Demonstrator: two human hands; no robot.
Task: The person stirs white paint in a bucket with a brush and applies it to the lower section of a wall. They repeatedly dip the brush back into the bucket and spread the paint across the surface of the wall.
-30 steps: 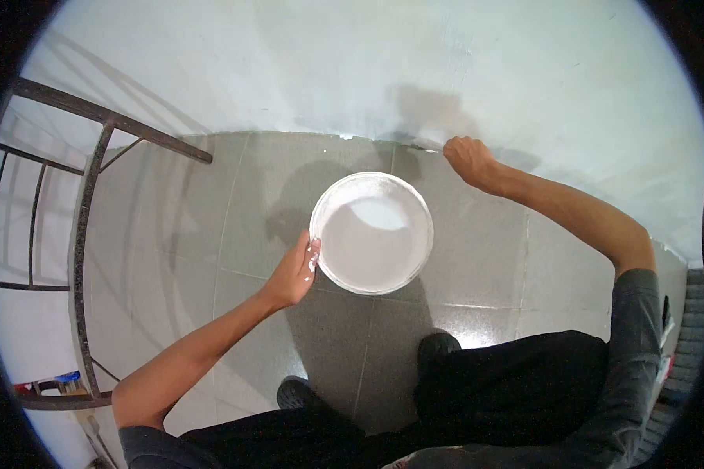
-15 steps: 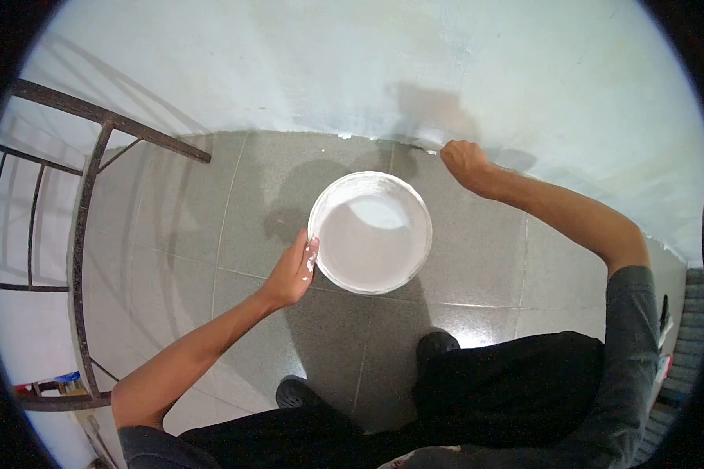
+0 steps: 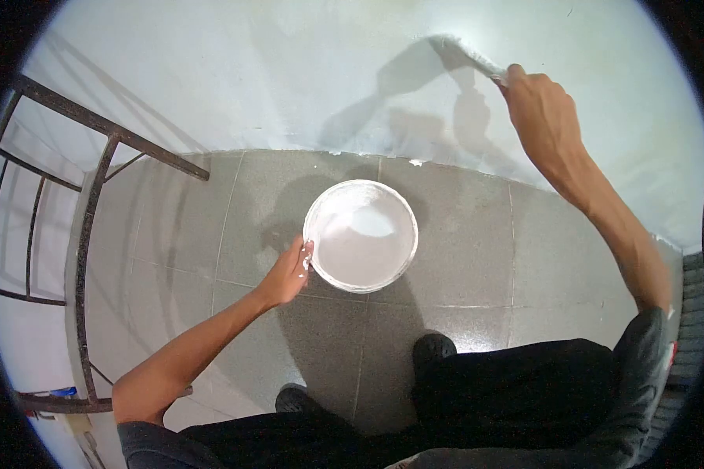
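The right hand (image 3: 546,117) is rising toward two o'clock, gripping a white-coated tool (image 3: 479,60), so it is reaching higher wall (image 3: 313,70). The left hand (image 3: 286,275) is holding the bucket (image 3: 361,290) at eight o'clock.

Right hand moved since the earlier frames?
Yes. Against the wall's bottom edge, the right hand has gone up and rightward in view: it was beside that edge, now well above it.

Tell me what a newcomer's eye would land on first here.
First, the round white bucket at centre, its rim gripped by the left hand. Then the right hand, raised against the pale wall, holding a white-coated tool.
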